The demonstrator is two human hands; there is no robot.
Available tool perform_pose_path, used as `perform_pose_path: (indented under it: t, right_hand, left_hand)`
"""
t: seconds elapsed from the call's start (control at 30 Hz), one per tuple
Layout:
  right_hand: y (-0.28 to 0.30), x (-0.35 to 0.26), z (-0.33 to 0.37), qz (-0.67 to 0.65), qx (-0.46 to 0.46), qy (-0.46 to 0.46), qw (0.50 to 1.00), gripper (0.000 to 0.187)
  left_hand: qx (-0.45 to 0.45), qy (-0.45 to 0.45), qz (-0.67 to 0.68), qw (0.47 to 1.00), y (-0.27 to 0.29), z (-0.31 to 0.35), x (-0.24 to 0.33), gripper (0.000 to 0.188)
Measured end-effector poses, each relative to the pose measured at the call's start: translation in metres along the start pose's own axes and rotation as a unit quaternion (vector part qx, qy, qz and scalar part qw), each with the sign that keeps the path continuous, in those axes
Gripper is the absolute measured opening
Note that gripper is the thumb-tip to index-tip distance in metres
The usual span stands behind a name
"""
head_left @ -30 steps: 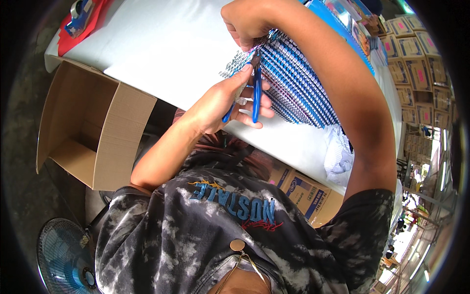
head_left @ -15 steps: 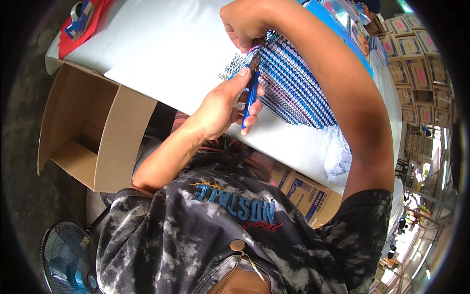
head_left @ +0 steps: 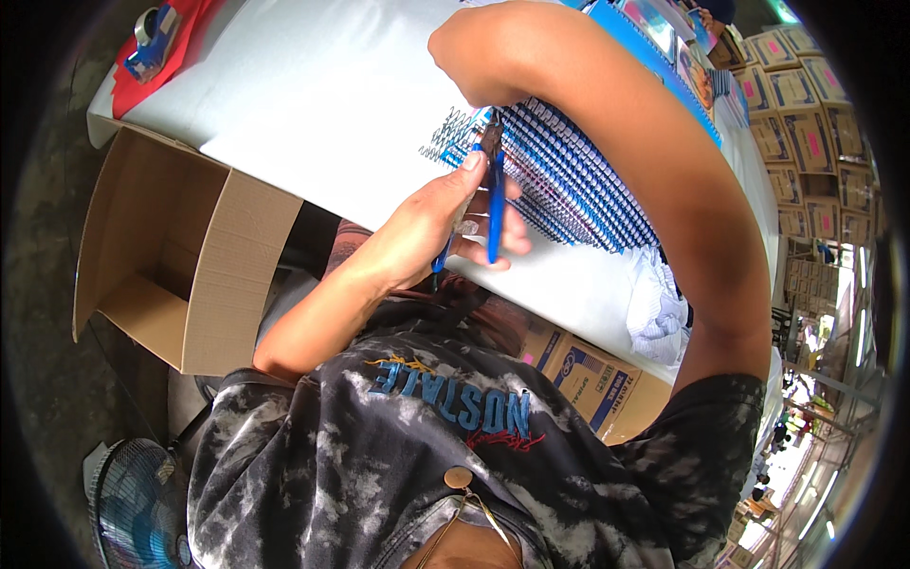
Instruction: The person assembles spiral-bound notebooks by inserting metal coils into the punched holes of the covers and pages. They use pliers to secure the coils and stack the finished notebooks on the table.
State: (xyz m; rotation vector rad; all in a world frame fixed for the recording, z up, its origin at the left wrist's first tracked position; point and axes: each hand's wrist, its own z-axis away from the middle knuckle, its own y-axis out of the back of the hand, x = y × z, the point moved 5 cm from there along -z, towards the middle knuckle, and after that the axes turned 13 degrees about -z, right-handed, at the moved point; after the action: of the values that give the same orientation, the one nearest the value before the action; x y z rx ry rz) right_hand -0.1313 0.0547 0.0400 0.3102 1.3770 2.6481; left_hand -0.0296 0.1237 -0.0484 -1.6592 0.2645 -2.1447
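My left hand [head_left: 441, 223] grips a pair of cutting pliers [head_left: 496, 204] with blue handles, spread apart in my fingers. The dark jaws of the pliers point up at the near left corner of a stack of spiral-bound notebooks [head_left: 578, 175]. Rows of dark coils run along the stack's near side, and loose wire ends [head_left: 450, 136] stick out at its left. Bent over the left end of the stack is my right hand [head_left: 464, 62]. Its fingers are hidden behind the hand and wrist, so what they hold cannot be seen.
The stack lies on a white-covered table [head_left: 322, 104]. An open cardboard box [head_left: 242, 256] stands at the left, above a fan [head_left: 142, 507]. A tape dispenser [head_left: 152, 47] rests on red material. Blue-covered books [head_left: 654, 62] and crumpled white material [head_left: 654, 308] lie to the right.
The pliers' handles have opened apart, and their jaws have shifted slightly down. My right hand has turned at the wrist, so its fingers no longer show.
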Motion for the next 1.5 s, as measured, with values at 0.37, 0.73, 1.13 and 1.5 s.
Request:
perform_pose_path:
  t: [0.37, 0.73, 1.13, 1.5]
  right_hand:
    - [-0.008, 0.016, 0.008, -0.025, 0.081, 0.103, 0.991, 0.023]
    - [0.006, 0.028, 0.013, -0.200, 0.082, 0.183, 0.959, 0.023]
    - [0.005, 0.034, 0.011, -0.217, 0.149, 0.188, 0.946, 0.021]
    - [0.006, 0.039, -0.001, -0.220, 0.184, 0.167, 0.943, 0.025]
  left_hand:
    - [-0.031, -0.013, 0.039, 0.999, 0.008, -0.012, -0.003, 0.057]
    - [-0.043, -0.055, 0.049, 0.996, 0.003, -0.019, 0.012, 0.057]
    - [-0.036, -0.045, 0.064, 0.996, -0.006, -0.014, 0.019, 0.054]
    - [-0.017, -0.047, 0.036, 0.998, -0.017, -0.015, 0.034, 0.055]
